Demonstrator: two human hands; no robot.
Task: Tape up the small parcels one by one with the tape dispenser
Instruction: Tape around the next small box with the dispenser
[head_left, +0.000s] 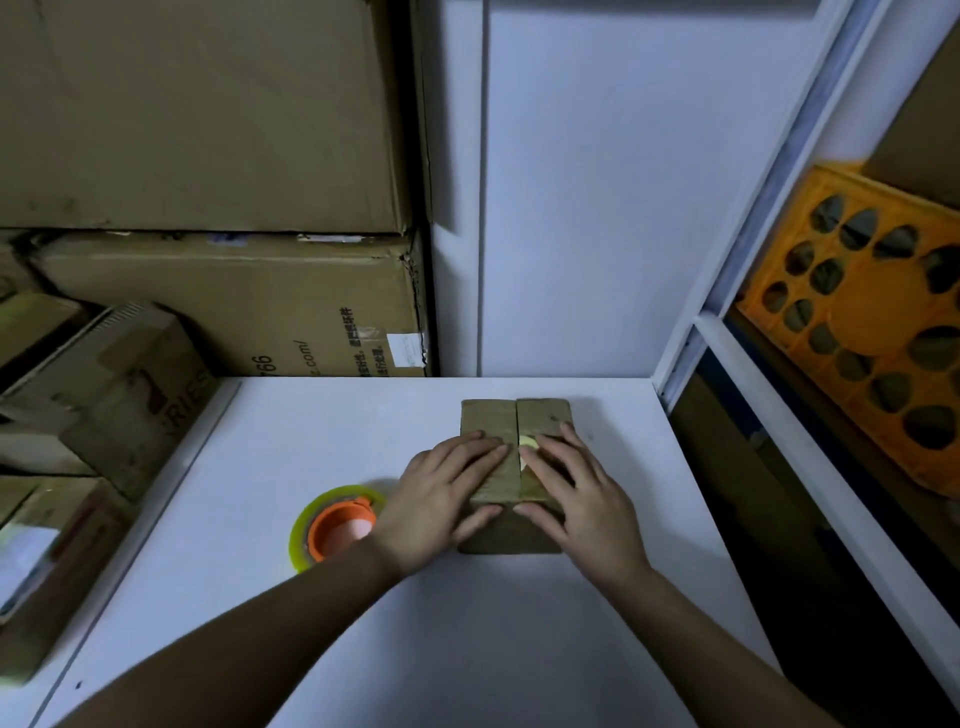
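A white table (363, 649) fills the floor of the view, its far edge meeting a pale wall (597, 182). Left of the table, big cardboard cartons (208, 130) are stacked high, with smaller boxes (104, 395) heaped below them. Right of the table stands a white-framed shelf (779, 415) holding an orange plastic crate (872, 322). The light is dim and bluish.

We saw two bare forearms coming up from the bottom edge, no sleeves on either as far as the view reached. The left hand (447, 493) and the right hand (582, 499) wore no gloves, and we spotted no rings, watch or wristband. Fingernails looked short and plain, though the dim light blurred finer detail.
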